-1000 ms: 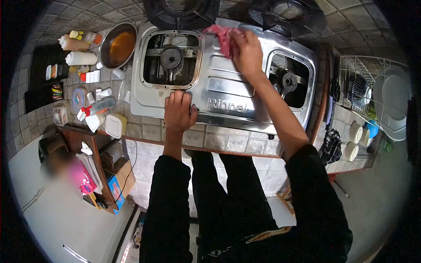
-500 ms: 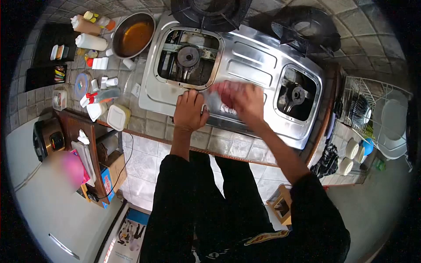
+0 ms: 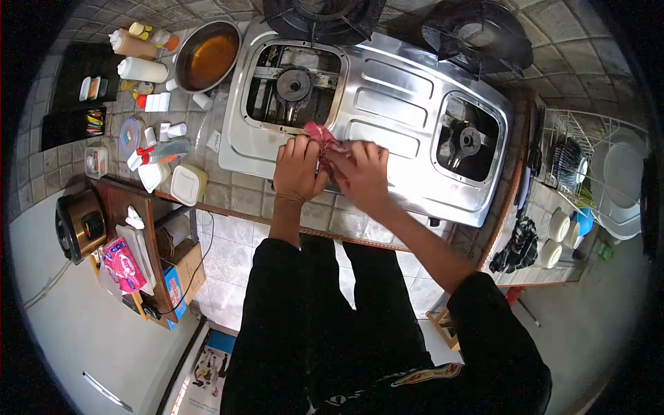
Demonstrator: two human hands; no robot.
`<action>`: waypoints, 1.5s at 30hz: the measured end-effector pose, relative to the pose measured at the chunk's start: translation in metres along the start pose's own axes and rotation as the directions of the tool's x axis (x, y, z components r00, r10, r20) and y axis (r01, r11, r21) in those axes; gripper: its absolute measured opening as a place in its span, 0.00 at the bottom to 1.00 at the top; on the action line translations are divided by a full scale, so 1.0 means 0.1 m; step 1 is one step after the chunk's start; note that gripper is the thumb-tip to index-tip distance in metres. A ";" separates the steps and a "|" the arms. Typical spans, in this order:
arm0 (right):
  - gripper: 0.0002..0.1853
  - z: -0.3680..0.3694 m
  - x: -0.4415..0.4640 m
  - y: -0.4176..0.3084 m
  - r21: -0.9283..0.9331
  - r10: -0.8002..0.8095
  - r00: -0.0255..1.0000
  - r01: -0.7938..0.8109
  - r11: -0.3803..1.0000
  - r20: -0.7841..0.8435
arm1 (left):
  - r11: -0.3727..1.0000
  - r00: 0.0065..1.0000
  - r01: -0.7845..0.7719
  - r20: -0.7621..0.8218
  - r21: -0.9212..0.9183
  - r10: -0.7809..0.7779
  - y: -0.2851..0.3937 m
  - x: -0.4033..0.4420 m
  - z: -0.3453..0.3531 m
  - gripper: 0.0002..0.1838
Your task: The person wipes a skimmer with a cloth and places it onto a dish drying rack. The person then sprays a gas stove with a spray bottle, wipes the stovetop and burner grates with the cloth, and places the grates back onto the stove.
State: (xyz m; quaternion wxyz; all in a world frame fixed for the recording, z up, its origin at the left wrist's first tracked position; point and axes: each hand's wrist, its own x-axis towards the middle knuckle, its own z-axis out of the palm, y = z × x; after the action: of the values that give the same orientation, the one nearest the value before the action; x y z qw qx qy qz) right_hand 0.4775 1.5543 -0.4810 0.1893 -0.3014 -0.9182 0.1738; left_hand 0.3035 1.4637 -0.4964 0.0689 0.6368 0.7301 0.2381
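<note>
A two-burner steel gas stove (image 3: 391, 104) stands on the tiled counter, its grates lifted off and both burner wells exposed. My left hand (image 3: 297, 169) rests at the front edge below the left well, fingers curled over the steel and thumb bent toward the cloth. A crumpled red cloth (image 3: 319, 133) lies bunched between my two hands, just at that well's lower rim. My right hand (image 3: 361, 173) is closed on the cloth, right beside my left hand; part of the cloth is hidden under the fingers.
Two black grates (image 3: 321, 17) (image 3: 477, 38) sit behind the stove. To the left are a pan of brown liquid (image 3: 211, 59), several bottles (image 3: 142, 69) and lidded tubs (image 3: 187, 185). A wire dish rack (image 3: 588, 162) and a checked cloth (image 3: 515, 245) are on the right.
My right hand has swept left with the red cloth, from the middle of the stove to beside my left hand. My left hand stays in place.
</note>
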 end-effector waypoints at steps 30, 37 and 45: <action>0.15 -0.96 -1.59 0.97 -0.055 0.523 0.623 -0.672 0.739 -0.582 | 0.992 0.991 -0.124 -0.042 -0.012 0.124 0.12 0.04 -0.04 0.16; 0.14 -0.67 -1.46 1.07 -0.047 0.507 0.353 -0.853 0.520 -0.786 | 0.994 0.993 -0.106 -0.061 -0.016 0.105 0.10 0.04 -0.02 0.15; 0.22 0.01 -0.37 -0.34 0.081 0.495 0.734 -0.521 0.850 -0.465 | 0.982 0.995 -0.093 0.013 -0.162 0.096 0.10 0.04 -0.15 0.17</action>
State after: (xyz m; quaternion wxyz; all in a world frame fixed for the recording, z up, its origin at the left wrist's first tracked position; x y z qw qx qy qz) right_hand 0.4879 1.5054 -0.4759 0.3429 -0.5782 -0.7313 0.1155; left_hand 0.3060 1.4648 -0.4779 0.1163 0.6654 0.6768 0.2928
